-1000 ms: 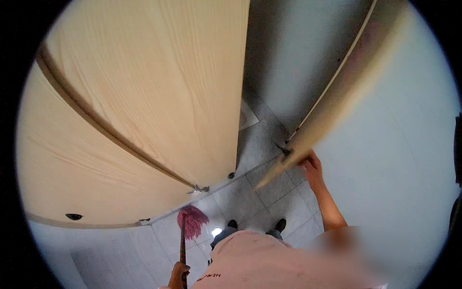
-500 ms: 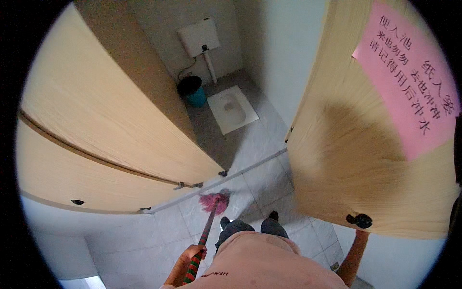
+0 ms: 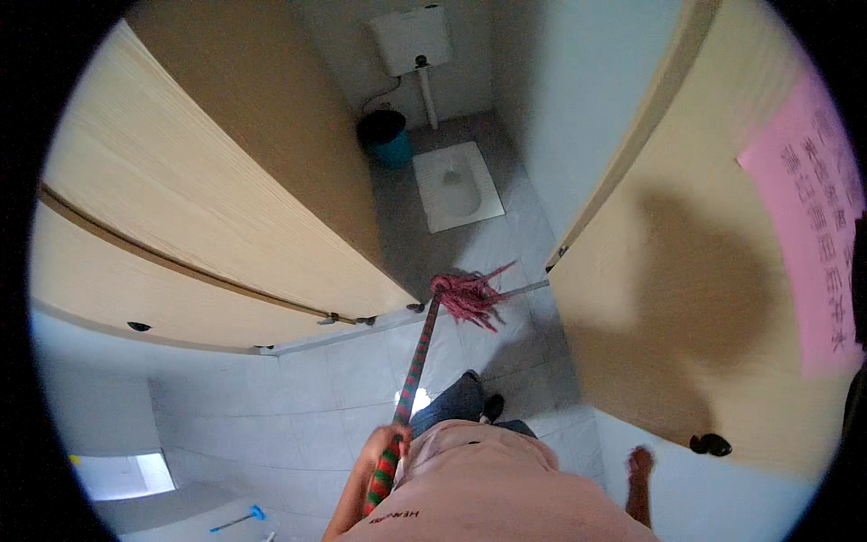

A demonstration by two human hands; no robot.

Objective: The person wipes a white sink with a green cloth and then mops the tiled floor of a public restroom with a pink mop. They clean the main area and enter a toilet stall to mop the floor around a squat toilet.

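Note:
My left hand (image 3: 388, 443) is closed round the red-and-green striped handle of a mop (image 3: 417, 375). The handle slants up and away to a pink-red mop head (image 3: 465, 296), which is at the cubicle's threshold. Its strands flare out to the right. Beside the near edge of the cubicle door (image 3: 623, 325), my right hand (image 3: 640, 461) hangs apart from the black door knob (image 3: 711, 444). Nothing shows in that hand; its blurred fingers seem loosely apart.
Inside the cubicle are a white squat toilet (image 3: 433, 203), a teal bin (image 3: 390, 149) with a black liner and a wall cistern (image 3: 411, 41). Wooden partitions (image 3: 226, 208) line the left. A blue-headed tool (image 3: 239, 518) lies at lower left. A pink sign (image 3: 804, 226) is on the door.
The mop head has moved forward and right from the outer tiles to the threshold, its strands now flared. My right hand has come away from the door knob.

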